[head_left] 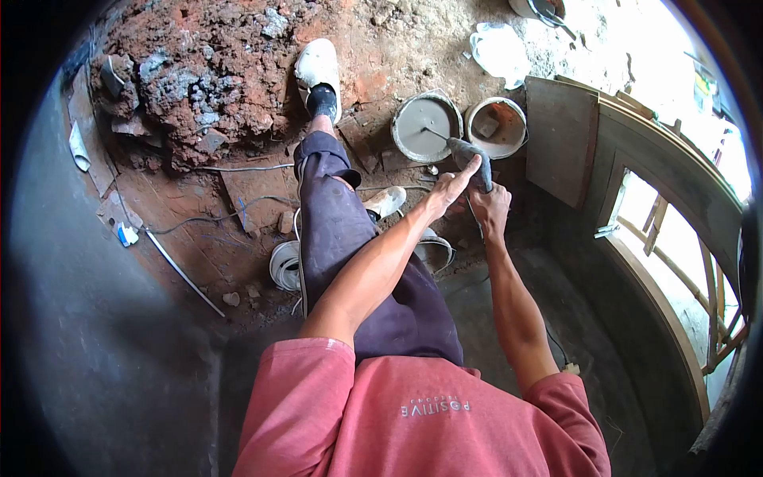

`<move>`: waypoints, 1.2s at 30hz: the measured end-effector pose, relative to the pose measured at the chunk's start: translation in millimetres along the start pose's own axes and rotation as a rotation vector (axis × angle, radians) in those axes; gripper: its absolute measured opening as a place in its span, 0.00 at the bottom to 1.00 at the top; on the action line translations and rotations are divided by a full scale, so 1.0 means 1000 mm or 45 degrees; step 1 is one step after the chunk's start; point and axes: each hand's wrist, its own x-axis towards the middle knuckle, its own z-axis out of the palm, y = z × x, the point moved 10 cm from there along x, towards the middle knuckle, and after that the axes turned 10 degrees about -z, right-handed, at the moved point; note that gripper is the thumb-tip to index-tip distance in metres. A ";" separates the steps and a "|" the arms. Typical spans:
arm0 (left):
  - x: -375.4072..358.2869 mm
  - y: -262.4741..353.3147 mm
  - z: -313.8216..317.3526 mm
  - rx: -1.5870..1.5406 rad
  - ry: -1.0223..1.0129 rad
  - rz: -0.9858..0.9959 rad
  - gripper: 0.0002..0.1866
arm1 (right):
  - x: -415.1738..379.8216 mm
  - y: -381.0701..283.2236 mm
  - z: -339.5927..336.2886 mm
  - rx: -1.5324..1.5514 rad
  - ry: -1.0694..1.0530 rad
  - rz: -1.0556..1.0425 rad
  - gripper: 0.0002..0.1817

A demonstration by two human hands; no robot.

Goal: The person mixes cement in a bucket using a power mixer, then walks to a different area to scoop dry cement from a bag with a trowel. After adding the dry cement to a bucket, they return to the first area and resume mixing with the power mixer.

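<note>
My right hand (489, 208) grips the handle of a trowel (467, 155) whose blade carries grey mortar. My left hand (451, 187) reaches alongside it, fingers stretched and touching the trowel near the blade. Both hands hover just in front of a round pan (427, 126) filled with wet grey mortar. A second bucket (497, 126), orange inside with a little grey lump, stands right beside the pan. My left leg in dark trousers stretches forward, its white shoe (319, 65) resting by a rubble heap.
A heap of red earth and broken mortar (199, 79) lies at the upper left. Cables and a white pipe (183, 274) run over the dirt floor. A grey plastered wall fills the left. A wooden window frame (660, 215) and a board (560, 139) stand at the right.
</note>
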 end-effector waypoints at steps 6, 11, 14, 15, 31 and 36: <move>0.013 -0.008 -0.001 -0.059 -0.009 -0.032 0.45 | -0.002 0.003 -0.006 0.061 -0.040 0.106 0.19; 0.012 -0.012 0.006 -0.096 -0.088 -0.072 0.41 | -0.003 0.006 -0.004 0.026 0.015 -0.002 0.22; 0.009 -0.012 0.003 -0.152 -0.036 -0.060 0.40 | -0.003 0.001 -0.007 0.049 -0.003 0.051 0.23; 0.011 -0.015 0.001 -0.152 -0.035 -0.064 0.40 | -0.006 0.003 -0.005 0.073 -0.021 0.089 0.23; -0.004 -0.002 0.014 -0.165 -0.167 -0.036 0.42 | -0.003 -0.002 -0.008 0.059 0.036 0.098 0.20; -0.006 0.000 0.015 -0.165 -0.181 -0.023 0.42 | 0.000 0.000 -0.006 0.045 0.001 0.109 0.20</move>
